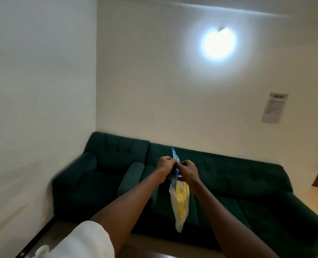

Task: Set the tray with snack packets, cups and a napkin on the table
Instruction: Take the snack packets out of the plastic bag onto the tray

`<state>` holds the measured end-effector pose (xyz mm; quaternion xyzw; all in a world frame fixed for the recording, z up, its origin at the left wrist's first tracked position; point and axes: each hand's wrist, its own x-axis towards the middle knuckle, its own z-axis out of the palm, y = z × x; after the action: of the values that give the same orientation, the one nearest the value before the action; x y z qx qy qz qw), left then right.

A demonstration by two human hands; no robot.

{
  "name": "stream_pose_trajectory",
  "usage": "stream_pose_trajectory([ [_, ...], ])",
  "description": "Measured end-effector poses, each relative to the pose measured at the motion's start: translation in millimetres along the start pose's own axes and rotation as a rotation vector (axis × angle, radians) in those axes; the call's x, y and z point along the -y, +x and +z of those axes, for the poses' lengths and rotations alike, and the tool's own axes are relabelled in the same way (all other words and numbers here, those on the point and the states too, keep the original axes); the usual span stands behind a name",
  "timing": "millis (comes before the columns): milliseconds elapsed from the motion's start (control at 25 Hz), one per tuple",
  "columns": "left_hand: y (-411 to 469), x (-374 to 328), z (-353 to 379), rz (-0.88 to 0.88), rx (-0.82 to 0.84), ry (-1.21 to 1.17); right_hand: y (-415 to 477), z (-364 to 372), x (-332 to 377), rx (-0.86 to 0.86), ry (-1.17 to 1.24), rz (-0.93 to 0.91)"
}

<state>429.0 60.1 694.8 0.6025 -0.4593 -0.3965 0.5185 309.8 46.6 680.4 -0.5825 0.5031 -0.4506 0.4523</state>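
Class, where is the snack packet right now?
In the head view, the snack packet hangs mid-frame, its blue top pinched between the left hand and right hand, before the green sofa.

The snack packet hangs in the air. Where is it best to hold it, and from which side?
Grip the flat blue top strip of the snack packet, pinching from both sides, as the left hand and right hand do. The yellow snacks sag into the clear lower part, so the top is probably empty and safe to pinch.

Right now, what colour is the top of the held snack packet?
Blue, on the snack packet, seen in the head view.
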Motion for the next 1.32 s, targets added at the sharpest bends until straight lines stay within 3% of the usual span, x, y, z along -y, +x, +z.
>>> stream_pose_trajectory([
  [240,-5,-8,117,0.08,0.067,0.14,6,-119,-35,-0.102,-0.043,0.008],
  [640,10,11,152,0.014,0.077,0.209,14,-172,-81,-0.263,-0.05,0.196],
  [760,8,16,153,0.003,0.093,0.178,16,-178,-77,-0.387,-0.267,0.153],
  [840,8,24,153,0.019,0.107,0.188,17,-173,-58,-0.467,-0.432,0.016],
  [960,5,31,154,0.055,0.117,0.174,35,-159,-35,-0.277,-0.509,0.039],
  [1080,-5,42,149,0.042,0.115,0.184,44,-144,-63,0.072,-0.414,0.429],
  [1200,-9,55,137,0.038,0.117,0.214,32,-144,-106,0.166,-0.523,0.673],
  [1320,-13,69,124,0.037,0.103,0.219,13,-146,-124,0.203,-0.735,0.732],
])
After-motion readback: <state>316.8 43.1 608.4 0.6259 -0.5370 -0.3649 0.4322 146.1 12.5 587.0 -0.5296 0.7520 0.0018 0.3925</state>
